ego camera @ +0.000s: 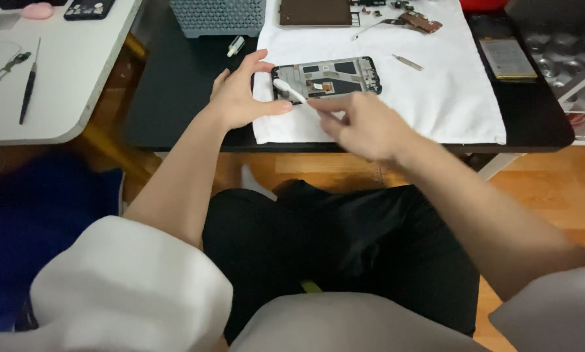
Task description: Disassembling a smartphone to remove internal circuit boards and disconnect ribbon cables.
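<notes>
While the opened phone frame (324,77) is steadied at its left end by the left hand (240,98), fingers spread around its edge, a white swab (289,90) is pinched in the right hand (364,124). Beyond the grip, on the white cloth (449,98), lie a small metal tool (408,62) and blurred parts; a battery (507,57) lies to its right on the black tabletop (175,85).

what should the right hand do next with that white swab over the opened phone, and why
Probably draw the white swab a little further along the opened phone. Its tip already sits at the phone's left end, the right hand pinches its other end, and the left hand steadies that edge on the white cloth.
</notes>
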